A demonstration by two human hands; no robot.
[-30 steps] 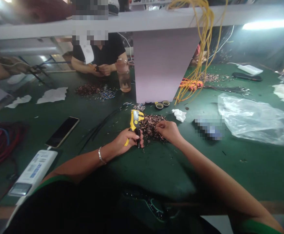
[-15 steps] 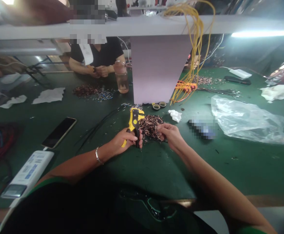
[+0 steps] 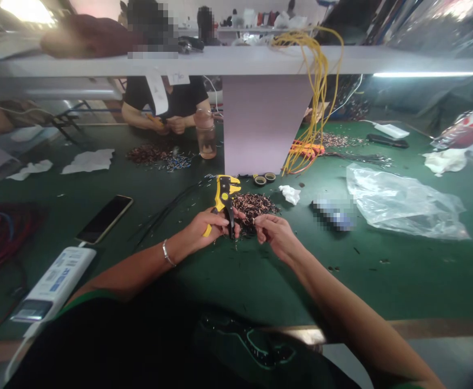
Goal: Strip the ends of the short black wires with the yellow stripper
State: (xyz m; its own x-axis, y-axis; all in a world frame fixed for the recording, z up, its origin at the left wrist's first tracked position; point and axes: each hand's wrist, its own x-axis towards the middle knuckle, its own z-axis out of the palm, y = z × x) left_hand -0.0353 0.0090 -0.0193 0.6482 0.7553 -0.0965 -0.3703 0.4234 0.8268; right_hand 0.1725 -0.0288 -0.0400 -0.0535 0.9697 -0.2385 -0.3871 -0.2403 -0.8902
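Left hand point(image 3: 210, 226) is clenched round the stripper point(image 3: 224, 201) handles, tool upright mid-table. Right hand point(image 3: 274, 233) pinches a wire piece at the near edge of the pile point(image 3: 254, 206). Advised: feed the piece squarely into the head before squeezing.

Yellow/black wire stripper point(image 3: 225, 197) held upright, head up & tilted slightly right, handles wrapped in left hand point(image 3: 211, 227). Pile of short copper-tipped wire bits point(image 3: 256, 207) lies on green bench just right of it; right hand point(image 3: 274, 233) pinches at pile's near edge.
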